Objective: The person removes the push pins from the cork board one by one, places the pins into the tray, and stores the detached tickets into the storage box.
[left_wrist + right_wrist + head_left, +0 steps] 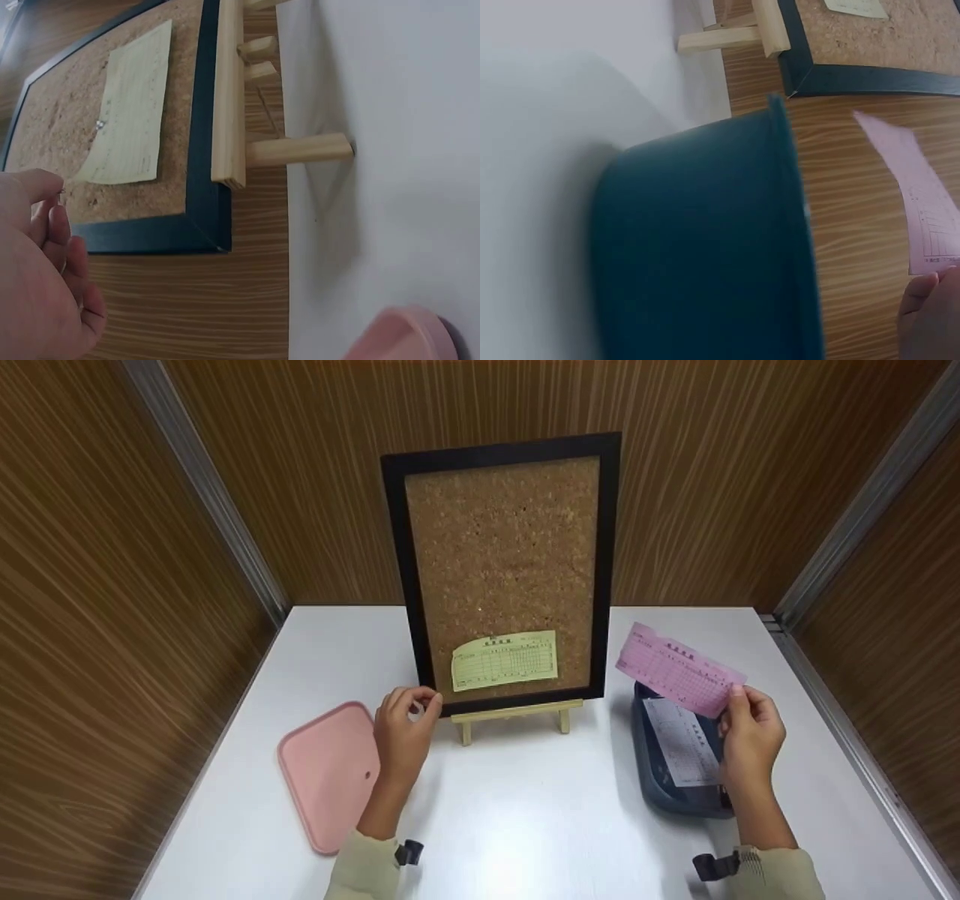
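Between thumb and forefinger, my left hand pinches a small clear push pin, mostly hidden by the fingers. It is at the lower left corner of a black-framed cork board. A yellow-green printed slip hangs low on the cork, with a shiny pin at its top edge. Out to the right, my right hand holds a pink printed slip by its lower right corner. This slip hovers over a dark blue bin, in which a white slip lies.
A small wooden easel props up the board on the white table. Flat at the left lies a pink lid, partly behind my left arm. Wood-grained panels enclose the back and sides.
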The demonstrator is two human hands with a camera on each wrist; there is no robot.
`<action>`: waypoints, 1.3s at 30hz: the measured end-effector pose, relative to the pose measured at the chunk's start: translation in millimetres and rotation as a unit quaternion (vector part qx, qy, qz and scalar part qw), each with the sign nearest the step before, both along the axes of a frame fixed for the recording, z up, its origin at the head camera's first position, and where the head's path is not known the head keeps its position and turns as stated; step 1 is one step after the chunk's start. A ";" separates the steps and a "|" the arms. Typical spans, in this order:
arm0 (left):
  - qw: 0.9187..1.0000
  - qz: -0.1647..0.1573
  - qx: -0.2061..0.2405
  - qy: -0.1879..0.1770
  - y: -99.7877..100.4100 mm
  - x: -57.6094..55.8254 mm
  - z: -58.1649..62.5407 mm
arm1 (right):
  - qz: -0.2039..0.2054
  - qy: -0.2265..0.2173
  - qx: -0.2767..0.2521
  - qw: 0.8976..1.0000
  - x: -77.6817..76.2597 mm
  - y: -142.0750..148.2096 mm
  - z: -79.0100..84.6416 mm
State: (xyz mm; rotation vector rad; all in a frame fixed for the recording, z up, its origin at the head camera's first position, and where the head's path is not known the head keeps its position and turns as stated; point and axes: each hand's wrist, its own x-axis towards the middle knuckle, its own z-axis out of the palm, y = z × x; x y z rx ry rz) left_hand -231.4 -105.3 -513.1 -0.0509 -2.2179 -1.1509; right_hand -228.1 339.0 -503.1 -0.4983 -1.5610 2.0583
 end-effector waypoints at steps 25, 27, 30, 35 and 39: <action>0.982 0.014 -0.019 -0.185 -69.6 30.5 -37.6 | -0.074 -0.139 0.033 0.987 19.5 15.6 -33.9; 0.980 0.017 -0.021 -0.200 -74.7 32.0 -40.9 | -0.074 -0.159 0.057 0.983 19.9 15.5 -34.3; 0.975 0.022 -0.022 -0.219 -82.2 33.9 -45.6 | -0.072 -0.186 0.091 0.976 21.0 15.7 -35.2; 0.971 0.026 -0.014 -0.239 -91.2 36.3 -48.6 | -0.068 -0.197 0.092 0.974 22.3 16.5 -35.0; 0.968 0.030 -0.006 -0.247 -95.9 36.6 -48.7 | -0.064 -0.193 0.075 0.976 23.5 15.5 -34.1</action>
